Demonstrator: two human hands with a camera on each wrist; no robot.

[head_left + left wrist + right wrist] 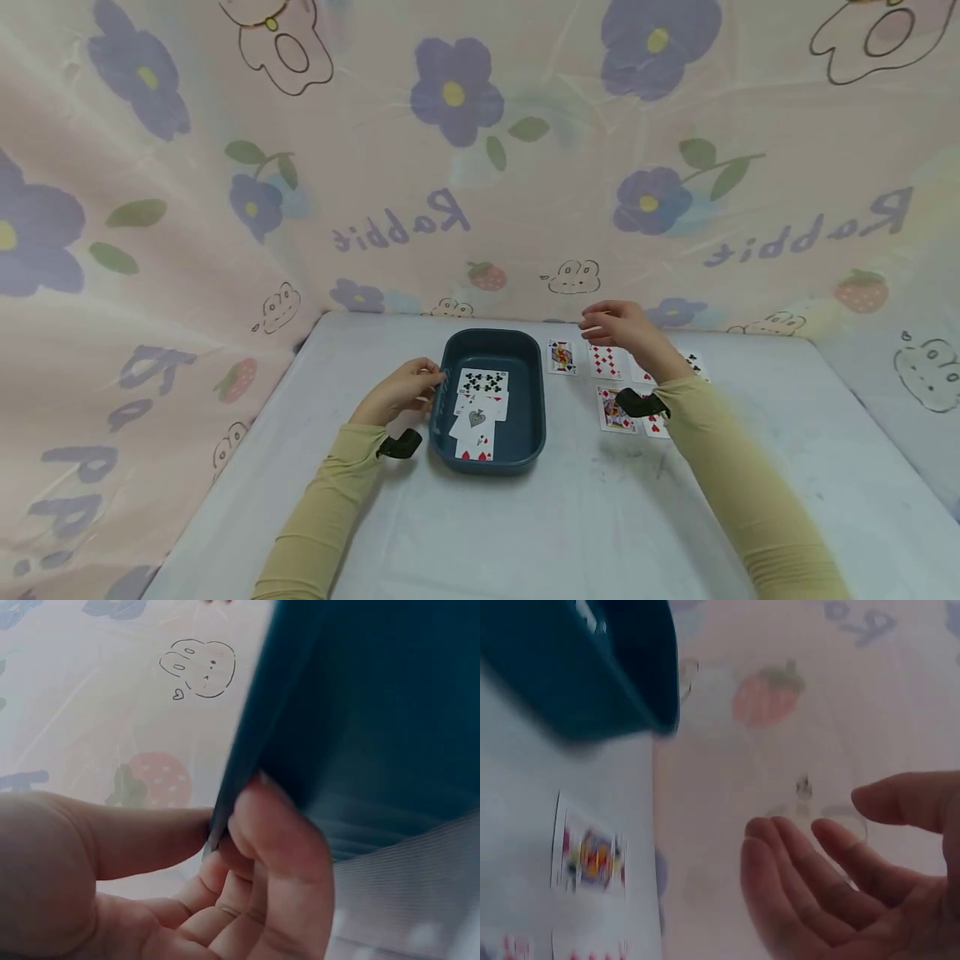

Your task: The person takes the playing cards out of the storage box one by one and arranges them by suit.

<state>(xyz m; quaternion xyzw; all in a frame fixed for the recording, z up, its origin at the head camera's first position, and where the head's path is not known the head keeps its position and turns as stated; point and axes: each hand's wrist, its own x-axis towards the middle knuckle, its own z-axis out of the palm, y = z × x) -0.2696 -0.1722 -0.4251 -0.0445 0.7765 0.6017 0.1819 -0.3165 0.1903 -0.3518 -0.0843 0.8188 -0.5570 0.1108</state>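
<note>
**One tray is held at its rim, six playing cards are seen laid beside it**

At the left, the left hand [401, 389] is placed at the side of the blue tray [489, 469]. Its fingers are clamped on the rim, with the thumb outside and the index finger inside, as is shown by the left wrist view. The rim is probably pinched so that the tray is steadied on the worktop [465, 533].

In the tray, at least four cards are counted, overlapped face up in a column: a club card [483, 381], a card with red marks [500, 407], a spade card [477, 418] and a red card [475, 452]. Because of the overlap, the exact number cannot be told.

To the right of the tray, six more cards are seen on the worktop, in two rows. In the back row four are counted: a face card [562, 357], a diamond card [604, 364], a partly covered red card [642, 372] and a black-suited card [697, 367]. In the front row two are counted: a second face card [610, 418] and a heart card [655, 428]. They seem to be spread so that each can be reached singly; more may be hidden by the arm.

Above the back row, the right hand [624, 327] is raised. Nothing is held; its thumb is apart from the loosely bent fingers.
</note>
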